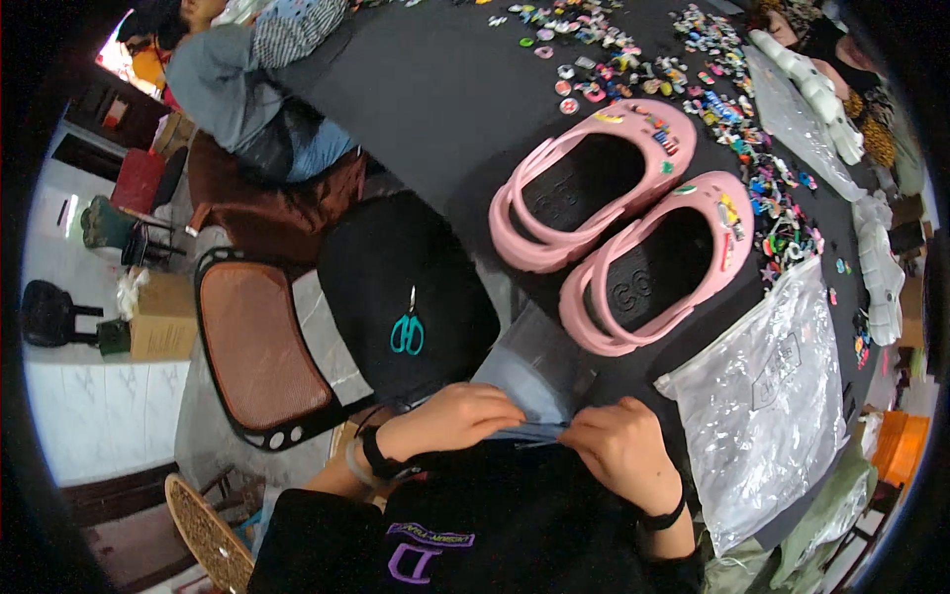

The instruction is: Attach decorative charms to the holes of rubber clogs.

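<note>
- The left hand (pixel 465 411) is closed at the fingertips, pinching the near edge of a bag (pixel 539 368).
- The right hand (pixel 616 441) grips the same edge a little farther right, thumb and fingers together, knuckles up.
- The bag is thin and see-through, bluish toward the hands. It lies at the near edge of the tabletop (pixel 416 99), just in front of the person's black top (pixel 515 535), which bears purple markings.
- A black band (pixel 374 450) and a pale bracelet (pixel 358 465) circle the left wrist; another dark band (pixel 665 516) is on the right.
- Beyond the bag, two pink shoes (pixel 658 262) stand side by side on the tabletop, with dark insoles, heel straps and colourful charms on their toes.
- Loose charms (pixel 708 35) lie scattered in heaps along the far part and the right side of the tabletop.
- A second bag (pixel 767 416), larger, clear and wrinkled, lies flat to the right of the near shoe.
- White forms (pixel 879 272), lumpy and long, lie near the right edge of the tabletop.
- Left of the bag, scissors (pixel 407 332) with teal handles rest on a black seat (pixel 396 267), blades pointing away from the person.
- Beside the seat stands a brown mesh backrest (pixel 262 346) with a black frame.
- A co-worker (pixel 228 94) in grey is at the upper left, by the tabletop.
- A cardboard box (pixel 163 317) is on the far left.
</note>
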A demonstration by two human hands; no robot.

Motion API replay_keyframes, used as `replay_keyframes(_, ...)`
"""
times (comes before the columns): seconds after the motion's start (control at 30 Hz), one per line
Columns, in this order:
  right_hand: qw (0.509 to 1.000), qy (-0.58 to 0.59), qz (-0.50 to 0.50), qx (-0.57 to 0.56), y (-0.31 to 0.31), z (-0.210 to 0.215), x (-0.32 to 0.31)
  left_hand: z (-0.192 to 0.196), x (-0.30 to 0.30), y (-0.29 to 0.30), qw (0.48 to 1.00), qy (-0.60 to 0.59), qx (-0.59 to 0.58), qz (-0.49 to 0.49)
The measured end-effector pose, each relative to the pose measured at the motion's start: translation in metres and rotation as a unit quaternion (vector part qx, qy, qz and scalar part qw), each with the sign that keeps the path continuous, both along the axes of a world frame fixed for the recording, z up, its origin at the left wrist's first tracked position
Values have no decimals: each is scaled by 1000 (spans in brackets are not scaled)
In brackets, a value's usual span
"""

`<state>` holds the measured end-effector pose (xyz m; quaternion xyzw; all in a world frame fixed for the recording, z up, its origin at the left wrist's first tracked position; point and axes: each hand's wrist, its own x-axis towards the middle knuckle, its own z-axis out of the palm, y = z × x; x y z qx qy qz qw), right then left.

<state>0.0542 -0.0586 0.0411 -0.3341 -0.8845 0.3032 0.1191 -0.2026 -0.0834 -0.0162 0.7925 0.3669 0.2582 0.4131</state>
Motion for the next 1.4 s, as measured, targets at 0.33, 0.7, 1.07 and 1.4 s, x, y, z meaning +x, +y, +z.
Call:
replay_keyframes(0.33, 997, 61, -24, -51, 19, -40, -45, -75, -120, -87, 809, -75, -468, 347)
replay_keyframes(0.7, 993, -9, -31, -113, 7, -52, -25, -175, -216, -374, 463, -334, -627, 530)
replay_keyframes(1.07, 996, 24, -47, -73, 7, -29, -13, -168, -193, -231, 783, 118, -423, 441)
replay_keyframes(1.4, 976, 183, -56, -100, -21, 22, 43, 85, -28, 40, 973, 6, -76, 217)
